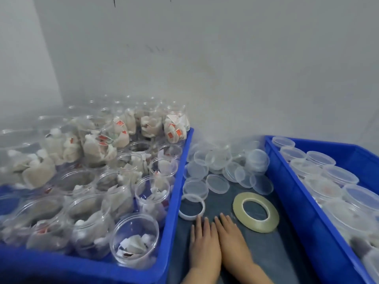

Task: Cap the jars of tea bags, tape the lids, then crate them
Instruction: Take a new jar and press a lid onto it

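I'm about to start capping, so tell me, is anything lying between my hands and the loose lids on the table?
Nothing visible does. Both the left hand and the right hand rest flat on the table, and the nearest lid lies just beyond the left fingertips. The tape roll lies off to the right, beside the right hand.

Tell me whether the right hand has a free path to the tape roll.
Probably yes. The right hand lies flat and empty on the dark table, beside the left hand. The tape roll lies flat just ahead to its right, with nothing between them.
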Motion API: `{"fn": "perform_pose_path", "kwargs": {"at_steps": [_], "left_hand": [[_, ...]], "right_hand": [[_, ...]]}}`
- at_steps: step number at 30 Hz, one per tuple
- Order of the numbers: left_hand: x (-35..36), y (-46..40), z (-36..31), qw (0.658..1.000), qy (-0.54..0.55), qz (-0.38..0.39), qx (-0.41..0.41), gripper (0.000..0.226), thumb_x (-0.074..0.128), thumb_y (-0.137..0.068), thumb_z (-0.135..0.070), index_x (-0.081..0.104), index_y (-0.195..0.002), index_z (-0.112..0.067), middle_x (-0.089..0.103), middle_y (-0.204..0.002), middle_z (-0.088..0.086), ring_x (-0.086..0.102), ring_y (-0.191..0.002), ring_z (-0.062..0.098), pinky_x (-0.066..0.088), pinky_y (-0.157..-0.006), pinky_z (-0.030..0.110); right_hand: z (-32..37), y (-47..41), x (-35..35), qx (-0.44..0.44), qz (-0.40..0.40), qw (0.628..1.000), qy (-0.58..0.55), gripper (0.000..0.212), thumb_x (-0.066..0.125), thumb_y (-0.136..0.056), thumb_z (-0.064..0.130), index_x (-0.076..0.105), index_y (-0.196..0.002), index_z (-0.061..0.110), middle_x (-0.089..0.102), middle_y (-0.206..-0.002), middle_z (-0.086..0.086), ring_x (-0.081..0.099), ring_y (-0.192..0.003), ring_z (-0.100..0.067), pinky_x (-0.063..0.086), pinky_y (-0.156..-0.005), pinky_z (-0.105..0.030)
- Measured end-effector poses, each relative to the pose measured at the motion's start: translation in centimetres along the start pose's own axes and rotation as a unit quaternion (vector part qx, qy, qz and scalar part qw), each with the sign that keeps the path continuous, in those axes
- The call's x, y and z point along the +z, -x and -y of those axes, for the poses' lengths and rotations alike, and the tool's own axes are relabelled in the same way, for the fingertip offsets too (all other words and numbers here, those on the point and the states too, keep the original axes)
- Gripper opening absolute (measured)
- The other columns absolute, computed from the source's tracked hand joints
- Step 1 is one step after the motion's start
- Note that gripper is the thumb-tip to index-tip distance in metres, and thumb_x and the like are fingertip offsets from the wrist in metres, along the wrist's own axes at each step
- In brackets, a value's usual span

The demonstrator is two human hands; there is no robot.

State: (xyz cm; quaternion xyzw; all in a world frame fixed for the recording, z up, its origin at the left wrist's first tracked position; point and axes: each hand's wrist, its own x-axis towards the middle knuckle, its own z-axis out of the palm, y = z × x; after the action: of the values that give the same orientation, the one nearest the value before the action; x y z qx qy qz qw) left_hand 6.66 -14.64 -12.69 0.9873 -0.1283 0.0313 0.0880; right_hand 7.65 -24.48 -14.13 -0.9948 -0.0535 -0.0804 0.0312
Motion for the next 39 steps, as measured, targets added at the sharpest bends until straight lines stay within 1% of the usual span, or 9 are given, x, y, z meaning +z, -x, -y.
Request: {"fn": "perform_pose_path", "kwargs": {"at_steps": [3, 7, 12, 19, 23, 27, 31, 35, 39], "left_hand": [[1.1, 0.1, 0.7, 1.0, 0.005, -0.019, 0.021, 0.046, 0.033, -0.068, -0.023, 0.079, -0.075, -0.019, 0.075, -0.088, -0.004, 0.071, -0.089, 0.017, 0.035, -0.086, 0.029], [1.3, -0.1, 0.8, 0.998, 0.058, -0.025, 0.018, 0.047, 0.034, -0.077, -0.022, 0.077, -0.096, -0.019, 0.071, -0.109, -0.001, 0.063, -0.112, 0.018, 0.051, -0.089, 0.028], [2.6, -1.0, 1.3, 0.997, 0.068, 0.029, 0.014, 0.05, 0.021, -0.101, -0.019, 0.018, -0.151, -0.018, 0.011, -0.16, 0.001, -0.007, -0.147, 0.019, 0.001, -0.117, 0.032], [0.5, -0.1, 0.7, 0.997, 0.053, 0.064, -0.012, 0.049, 0.021, -0.102, -0.015, 0.014, -0.151, -0.016, 0.007, -0.16, 0.004, -0.001, -0.147, 0.02, 0.001, -0.118, 0.036], [-5.3, 1.3, -0.8, 0.983, 0.099, 0.139, -0.068, 0.05, 0.031, -0.098, -0.006, 0.022, -0.147, -0.011, 0.037, -0.147, 0.009, 0.036, -0.135, 0.03, 0.032, -0.107, 0.041], [-14.5, 2.9, 1.5, 0.987, 0.15, -0.029, -0.048, 0.061, 0.037, -0.092, -0.005, 0.017, -0.148, -0.018, 0.047, -0.134, 0.002, 0.054, -0.115, 0.024, 0.043, -0.089, 0.037], [-22.2, 4.9, 8.5, 0.921, 0.277, -0.264, -0.071, 0.048, 0.049, -0.089, -0.011, 0.048, -0.133, -0.032, 0.055, -0.128, -0.011, 0.052, -0.115, 0.009, 0.042, -0.095, 0.027], [-25.2, 6.4, 16.2, 0.823, 0.22, -0.486, -0.193, 0.033, 0.054, -0.09, -0.018, 0.059, -0.122, -0.02, 0.056, -0.126, -0.002, 0.048, -0.118, 0.018, 0.032, -0.092, 0.022], [-25.5, 7.1, 23.9, 0.792, 0.203, -0.48, -0.318, 0.045, 0.061, -0.085, -0.027, 0.053, -0.128, -0.018, 0.05, -0.131, 0.009, 0.045, -0.121, 0.029, 0.035, -0.098, 0.037]], "right_hand": [[0.3, 0.1, 0.2, 0.013, -0.012, 1.0, 0.011, 0.054, 0.091, -0.053, 0.03, 0.074, -0.098, 0.005, 0.069, -0.108, -0.014, 0.068, -0.1, -0.025, 0.056, -0.076, -0.03], [-0.1, -0.2, 1.2, 0.025, 0.013, 0.999, -0.035, 0.049, 0.026, -0.102, 0.029, 0.024, -0.149, 0.012, 0.018, -0.157, -0.009, 0.013, -0.145, -0.02, 0.009, -0.117, -0.028], [0.1, 0.1, 1.3, 0.047, -0.018, 0.997, -0.051, 0.047, 0.027, -0.102, 0.028, 0.028, -0.148, 0.015, 0.021, -0.156, -0.006, 0.015, -0.144, -0.018, 0.012, -0.115, -0.029], [0.7, 0.6, 0.2, 0.067, -0.012, 0.995, -0.068, 0.043, 0.033, -0.101, 0.024, 0.04, -0.143, 0.016, 0.032, -0.152, -0.006, 0.023, -0.142, -0.018, 0.015, -0.114, -0.027], [2.1, 0.2, -4.5, 0.062, -0.022, 0.981, -0.184, 0.027, 0.054, -0.09, 0.015, 0.064, -0.115, 0.017, 0.066, -0.114, -0.003, 0.059, -0.109, -0.019, 0.043, -0.088, -0.027], [7.1, -2.3, -12.4, 0.001, -0.148, 0.914, -0.377, 0.029, 0.058, -0.084, 0.002, 0.066, -0.096, 0.028, 0.066, -0.087, 0.014, 0.062, -0.084, -0.002, 0.045, -0.074, -0.015], [14.7, -5.0, -18.4, -0.093, -0.173, 0.846, -0.495, 0.032, 0.052, -0.088, 0.003, 0.062, -0.096, 0.033, 0.064, -0.085, 0.023, 0.059, -0.082, 0.008, 0.041, -0.069, -0.003], [21.9, -7.8, -20.3, -0.123, -0.1, 0.807, -0.568, 0.029, 0.05, -0.087, 0.003, 0.064, -0.106, 0.019, 0.065, -0.096, 0.012, 0.061, -0.09, -0.005, 0.049, -0.082, -0.02], [27.5, -11.1, -19.6, -0.093, 0.072, 0.771, -0.626, 0.024, 0.052, -0.087, 0.003, 0.061, -0.108, 0.013, 0.062, -0.095, -0.002, 0.061, -0.091, -0.02, 0.049, -0.079, -0.034]]}}
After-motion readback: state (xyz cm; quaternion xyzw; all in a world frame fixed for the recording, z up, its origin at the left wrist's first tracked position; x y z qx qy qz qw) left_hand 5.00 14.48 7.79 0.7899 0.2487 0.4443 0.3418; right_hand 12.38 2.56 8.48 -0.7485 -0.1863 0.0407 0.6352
